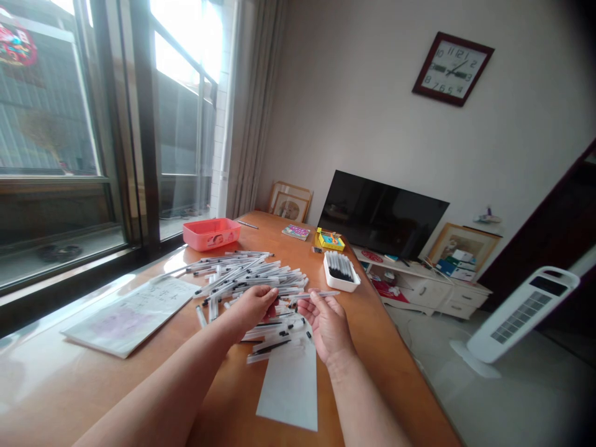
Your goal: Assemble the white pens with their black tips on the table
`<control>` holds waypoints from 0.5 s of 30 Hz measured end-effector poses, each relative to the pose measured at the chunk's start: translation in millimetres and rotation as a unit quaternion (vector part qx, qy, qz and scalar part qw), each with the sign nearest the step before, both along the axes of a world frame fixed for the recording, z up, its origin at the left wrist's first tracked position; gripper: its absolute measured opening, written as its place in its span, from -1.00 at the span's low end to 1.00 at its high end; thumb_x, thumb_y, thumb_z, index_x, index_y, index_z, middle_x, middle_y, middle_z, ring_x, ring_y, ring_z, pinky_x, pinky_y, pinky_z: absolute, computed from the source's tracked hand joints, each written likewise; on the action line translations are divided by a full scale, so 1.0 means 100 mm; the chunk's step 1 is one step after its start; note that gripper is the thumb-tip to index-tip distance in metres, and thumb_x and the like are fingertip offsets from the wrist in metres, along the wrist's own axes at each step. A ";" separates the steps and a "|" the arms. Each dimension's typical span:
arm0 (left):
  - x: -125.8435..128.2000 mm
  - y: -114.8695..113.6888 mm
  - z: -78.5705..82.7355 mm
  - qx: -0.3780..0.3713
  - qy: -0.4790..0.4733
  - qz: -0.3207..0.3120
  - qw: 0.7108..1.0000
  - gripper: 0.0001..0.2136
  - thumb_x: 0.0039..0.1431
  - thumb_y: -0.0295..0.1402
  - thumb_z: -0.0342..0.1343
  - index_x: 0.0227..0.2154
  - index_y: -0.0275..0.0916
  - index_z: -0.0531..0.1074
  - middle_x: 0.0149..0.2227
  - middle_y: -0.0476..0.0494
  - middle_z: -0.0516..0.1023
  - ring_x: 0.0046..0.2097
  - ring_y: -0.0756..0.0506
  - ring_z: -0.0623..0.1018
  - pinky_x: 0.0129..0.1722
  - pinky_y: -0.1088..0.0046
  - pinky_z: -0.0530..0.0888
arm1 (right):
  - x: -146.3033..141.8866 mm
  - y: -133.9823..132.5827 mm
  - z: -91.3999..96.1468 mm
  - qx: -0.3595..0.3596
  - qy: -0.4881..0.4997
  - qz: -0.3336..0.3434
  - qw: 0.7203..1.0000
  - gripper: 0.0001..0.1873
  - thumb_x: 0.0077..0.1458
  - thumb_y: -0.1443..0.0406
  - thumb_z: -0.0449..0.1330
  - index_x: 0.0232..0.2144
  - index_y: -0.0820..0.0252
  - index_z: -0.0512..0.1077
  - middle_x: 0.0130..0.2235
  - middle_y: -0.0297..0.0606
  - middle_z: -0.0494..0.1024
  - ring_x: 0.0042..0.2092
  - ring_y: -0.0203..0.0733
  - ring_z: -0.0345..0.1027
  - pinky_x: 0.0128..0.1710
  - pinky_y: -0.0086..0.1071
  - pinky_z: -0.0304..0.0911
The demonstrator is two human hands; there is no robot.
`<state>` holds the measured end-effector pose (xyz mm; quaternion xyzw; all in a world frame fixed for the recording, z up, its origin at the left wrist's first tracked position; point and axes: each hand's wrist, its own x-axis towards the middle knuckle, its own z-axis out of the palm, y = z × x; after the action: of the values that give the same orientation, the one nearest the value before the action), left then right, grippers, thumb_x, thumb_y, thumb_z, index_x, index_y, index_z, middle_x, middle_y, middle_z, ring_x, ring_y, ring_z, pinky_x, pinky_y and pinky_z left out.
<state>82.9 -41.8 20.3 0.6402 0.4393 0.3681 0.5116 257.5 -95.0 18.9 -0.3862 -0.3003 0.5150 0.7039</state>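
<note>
A large heap of clear pens (246, 273) lies spread on the wooden table (400, 385). My left hand (254, 305) rests on the near edge of the heap, fingers curled down over the pens. My right hand (326, 323) is closed in a pinch on a single pen (316, 295) that points right, held just above the heap. A white tray (341, 282) with dark pen caps inside stands just beyond my right hand. A white sheet of paper (291, 388) lies under my wrists.
A pink plastic bin (211, 233) sits at the far left of the table by the window. An open booklet (130, 313) lies to the left. A yellow box (330, 240) and a small book (296, 231) are at the far end. A white fan (516, 320) stands on the floor.
</note>
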 end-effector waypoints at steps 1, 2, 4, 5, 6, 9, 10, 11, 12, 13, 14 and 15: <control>-0.01 0.02 -0.01 0.013 0.021 0.016 1.000 -0.55 0.15 0.12 -0.01 -0.52 -0.21 0.32 -0.57 -0.04 0.42 -0.54 -0.02 0.34 -0.50 0.45 0.26 | 0.02 0.01 -0.01 -0.006 -0.009 -0.014 1.000 -0.63 -0.03 0.15 0.43 -0.25 0.25 0.48 -0.34 -0.20 0.63 -0.33 -0.24 0.54 -0.29 -0.41 0.48; -0.03 0.04 -0.02 0.032 0.045 0.033 0.998 -0.57 0.16 0.09 -0.01 -0.52 -0.21 0.32 -0.57 -0.04 0.42 -0.55 -0.02 0.33 -0.51 0.45 0.24 | 0.05 0.03 -0.03 -0.013 -0.020 -0.029 0.999 -0.64 -0.03 0.14 0.43 -0.27 0.25 0.48 -0.37 -0.22 0.62 -0.35 -0.25 0.53 -0.32 -0.42 0.47; -0.07 0.08 -0.04 0.069 0.094 0.066 0.991 -0.61 0.17 0.02 -0.01 -0.53 -0.20 0.33 -0.58 -0.04 0.43 -0.55 -0.03 0.33 -0.52 0.45 0.19 | 0.11 0.06 -0.07 -0.023 -0.040 -0.065 0.997 -0.65 -0.03 0.14 0.42 -0.30 0.24 0.47 -0.41 -0.27 0.60 -0.38 -0.27 0.51 -0.37 -0.45 0.44; -0.10 0.10 -0.05 0.082 0.115 0.079 0.987 -0.62 0.17 0.00 0.00 -0.55 -0.20 0.33 -0.58 -0.04 0.43 -0.56 -0.03 0.32 -0.52 0.45 0.16 | 0.14 0.07 -0.08 -0.025 -0.047 -0.083 0.995 -0.66 -0.03 0.13 0.42 -0.31 0.23 0.46 -0.42 -0.29 0.59 -0.39 -0.28 0.50 -0.39 -0.46 0.44; -0.12 0.12 -0.06 0.093 0.133 0.092 0.982 -0.63 0.17 -0.01 0.00 -0.56 -0.19 0.34 -0.59 -0.03 0.42 -0.56 -0.03 0.31 -0.53 0.45 0.14 | 0.17 0.08 -0.10 -0.023 -0.053 -0.100 0.993 -0.65 -0.03 0.12 0.42 -0.32 0.23 0.45 -0.43 -0.31 0.58 -0.40 -0.29 0.49 -0.40 -0.46 0.43; -0.20 0.16 -0.08 0.116 0.172 0.118 0.971 -0.67 0.15 -0.04 0.04 -0.55 -0.18 0.38 -0.60 -0.02 0.42 -0.57 -0.03 0.29 -0.52 0.44 0.10 | 0.22 0.10 -0.12 -0.010 -0.068 -0.125 0.990 -0.64 -0.03 0.10 0.42 -0.32 0.21 0.45 -0.43 -0.36 0.56 -0.40 -0.30 0.49 -0.38 -0.46 0.44; -0.21 0.17 -0.09 0.121 0.179 0.124 0.968 -0.70 0.13 -0.06 0.05 -0.52 -0.18 0.40 -0.59 -0.02 0.43 -0.57 -0.03 0.30 -0.51 0.44 0.10 | 0.21 0.10 -0.12 -0.006 -0.070 -0.116 0.991 -0.63 -0.03 0.10 0.42 -0.30 0.21 0.45 -0.42 -0.35 0.57 -0.39 -0.30 0.50 -0.36 -0.45 0.45; -0.23 0.18 -0.10 0.124 0.184 0.128 0.966 -0.73 0.12 -0.09 0.07 -0.49 -0.17 0.42 -0.57 -0.02 0.45 -0.56 -0.04 0.31 -0.51 0.44 0.10 | 0.20 0.09 -0.11 -0.004 -0.067 -0.100 0.993 -0.63 -0.03 0.10 0.42 -0.29 0.21 0.46 -0.40 -0.34 0.58 -0.37 -0.28 0.51 -0.33 -0.43 0.46; -0.24 0.19 -0.11 0.126 0.187 0.133 0.965 -0.77 0.12 -0.13 0.07 -0.47 -0.17 0.44 -0.55 -0.02 0.47 -0.55 -0.04 0.32 -0.50 0.44 0.10 | 0.18 0.08 -0.10 -0.003 -0.062 -0.080 0.995 -0.62 -0.02 0.10 0.42 -0.27 0.21 0.46 -0.38 -0.32 0.59 -0.34 -0.27 0.52 -0.30 -0.41 0.47; -0.25 0.20 -0.12 0.129 0.189 0.138 0.964 -0.80 0.11 -0.16 0.07 -0.45 -0.16 0.45 -0.53 -0.03 0.48 -0.54 -0.05 0.33 -0.49 0.44 0.10 | 0.16 0.08 -0.09 -0.001 -0.054 -0.062 0.997 -0.62 -0.02 0.10 0.42 -0.26 0.22 0.47 -0.35 -0.30 0.60 -0.31 -0.26 0.53 -0.26 -0.40 0.47; -0.26 0.22 -0.13 0.133 0.191 0.142 0.962 -0.83 0.10 -0.20 0.07 -0.44 -0.16 0.46 -0.52 -0.03 0.49 -0.53 -0.05 0.34 -0.48 0.44 0.10 | 0.13 0.07 -0.08 0.003 -0.047 -0.048 0.998 -0.62 -0.01 0.10 0.41 -0.24 0.22 0.47 -0.33 -0.28 0.61 -0.28 -0.25 0.54 -0.23 -0.38 0.47; -0.27 0.23 -0.14 0.139 0.193 0.146 0.960 -0.85 0.09 -0.23 0.07 -0.43 -0.16 0.46 -0.51 -0.03 0.50 -0.52 -0.06 0.35 -0.48 0.44 0.11 | 0.12 0.06 -0.07 0.008 -0.043 -0.043 0.998 -0.61 -0.01 0.10 0.41 -0.22 0.22 0.48 -0.31 -0.26 0.61 -0.26 -0.25 0.54 -0.21 -0.38 0.47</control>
<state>56.1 -18.8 6.3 0.6927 0.5628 0.3659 0.2637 269.5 -88.8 12.3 -0.4149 -0.3170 0.4649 0.7150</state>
